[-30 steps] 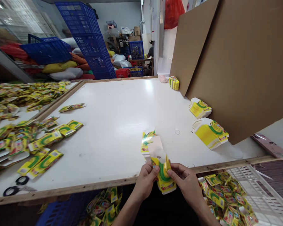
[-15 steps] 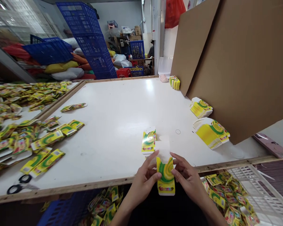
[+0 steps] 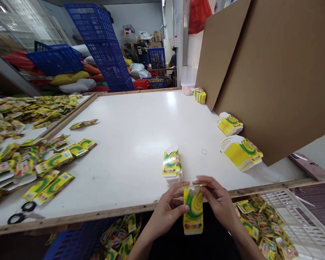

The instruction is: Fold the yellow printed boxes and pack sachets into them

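Note:
A small yellow and green carton (image 3: pixel 193 213) is held upright over the table's front edge, its printed face toward me. My left hand (image 3: pixel 170 209) grips its left side, thumb on the front. My right hand (image 3: pixel 215 195) is at its top right corner, the fingers bent over the top flap and the thumb near the front. The white flap that tops the carton is folded down, mostly hidden by the fingers. Just beyond my left hand, a stack of flat cartons (image 3: pixel 172 162) lies on the white table (image 3: pixel 132 141).
More carton stacks (image 3: pixel 242 151) lie at right beside a leaning cardboard sheet (image 3: pixel 281 79). Filled cartons (image 3: pixel 54 162) are scattered at left near black-handled scissors (image 3: pixel 24 213). Below the table edge are a white crate (image 3: pixel 300 220) and a blue crate (image 3: pixel 73 242) with cartons.
The carton's white top flap, standing up before, is now bent down under my right fingers. Both hands and the carton have shifted slightly; the carton sits a little lower and further right.

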Demonstrator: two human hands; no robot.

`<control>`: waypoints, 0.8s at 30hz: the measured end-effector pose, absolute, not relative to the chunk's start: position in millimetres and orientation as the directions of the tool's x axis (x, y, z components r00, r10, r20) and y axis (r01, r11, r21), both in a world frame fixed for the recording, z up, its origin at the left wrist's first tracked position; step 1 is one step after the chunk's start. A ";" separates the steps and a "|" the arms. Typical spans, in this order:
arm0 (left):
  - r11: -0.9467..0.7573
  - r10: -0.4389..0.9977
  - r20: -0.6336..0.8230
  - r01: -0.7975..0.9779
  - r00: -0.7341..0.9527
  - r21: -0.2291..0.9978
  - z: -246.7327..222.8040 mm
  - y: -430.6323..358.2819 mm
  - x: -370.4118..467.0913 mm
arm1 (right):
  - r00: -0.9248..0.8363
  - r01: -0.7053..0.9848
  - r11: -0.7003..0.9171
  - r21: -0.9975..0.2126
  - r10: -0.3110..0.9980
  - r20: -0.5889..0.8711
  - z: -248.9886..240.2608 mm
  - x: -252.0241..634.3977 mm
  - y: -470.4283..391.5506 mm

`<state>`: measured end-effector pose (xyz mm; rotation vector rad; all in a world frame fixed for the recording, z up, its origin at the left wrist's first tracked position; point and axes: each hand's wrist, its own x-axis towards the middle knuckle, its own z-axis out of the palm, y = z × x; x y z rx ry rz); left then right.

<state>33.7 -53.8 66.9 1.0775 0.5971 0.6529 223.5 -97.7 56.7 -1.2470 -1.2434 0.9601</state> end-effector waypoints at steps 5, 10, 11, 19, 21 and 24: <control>0.183 0.831 -0.112 -0.077 0.545 0.980 57.5 -53.7 36.2 | 0.083 0.250 0.101 -0.963 0.989 0.125 62.9 230.5 -97.9; 0.146 0.812 -0.083 -0.064 0.578 0.987 58.9 -56.9 41.2 | 0.086 0.372 -0.046 -0.927 0.996 -0.014 61.6 220.6 -96.9; 0.151 0.804 -0.084 -0.065 0.589 0.986 60.0 -57.1 41.6 | 0.118 0.398 -0.049 -0.916 0.993 -0.002 60.9 217.9 -96.4; 0.108 0.816 -0.078 -0.019 0.573 0.994 58.5 -56.8 42.5 | 0.171 0.453 -0.117 -0.884 0.984 -0.043 62.3 205.7 -93.3; 0.111 0.823 -0.078 -0.026 0.563 0.993 57.9 -56.5 42.5 | 0.205 0.466 -0.130 -0.875 0.978 -0.036 61.4 205.9 -92.9; 0.165 0.835 -0.087 -0.097 0.543 0.982 60.1 -54.8 40.2 | 0.159 0.436 -0.071 -0.897 0.987 -0.001 58.8 212.3 -93.1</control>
